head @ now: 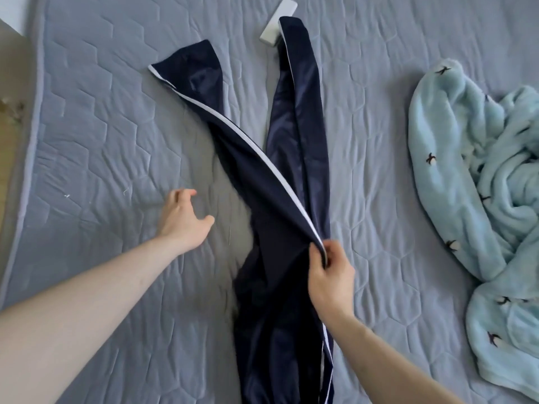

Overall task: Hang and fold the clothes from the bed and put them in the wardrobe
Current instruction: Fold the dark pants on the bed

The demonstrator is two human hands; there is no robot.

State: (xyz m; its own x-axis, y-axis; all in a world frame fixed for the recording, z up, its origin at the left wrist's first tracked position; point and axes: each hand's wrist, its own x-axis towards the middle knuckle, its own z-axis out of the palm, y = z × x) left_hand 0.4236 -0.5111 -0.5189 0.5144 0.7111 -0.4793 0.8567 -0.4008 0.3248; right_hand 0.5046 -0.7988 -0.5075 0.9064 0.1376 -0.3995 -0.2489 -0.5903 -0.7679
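On a quilted grey mattress (pixel 102 118), a person's right hand (pixel 328 275) pinches a fold of a pair of navy trousers (pixel 280 217) between thumb and curled fingers, lifting the cloth at the white side stripe (pixel 256 150) a little above the bed. The left hand (pixel 183 220) hovers just beside the trousers, toward the mattress's left edge, fingers loosely curled and spread, holding nothing; whether its fingertips touch the quilting cannot be told. Both forearms are bare.

The trousers lie lengthwise down the middle of the mattress, waist end toward the near edge and running out of view at the bottom. The two legs cross where the right hand grips: the upper leg slants away toward the far left, its hem lying flat and showing a white band, while the other leg runs nearly straight toward the far edge.

The hem of that straighter leg rests partly over a small white rectangular object (pixel 277 23) near the far edge of the mattress; what the object is cannot be made out. Along the right edge, well apart from the trousers, a crumpled pale blue fleece garment (pixel 472 199) printed with small dark bird figures lies in a heap. Beyond the left edge, a strip of pale floor (pixel 8 126) shows.
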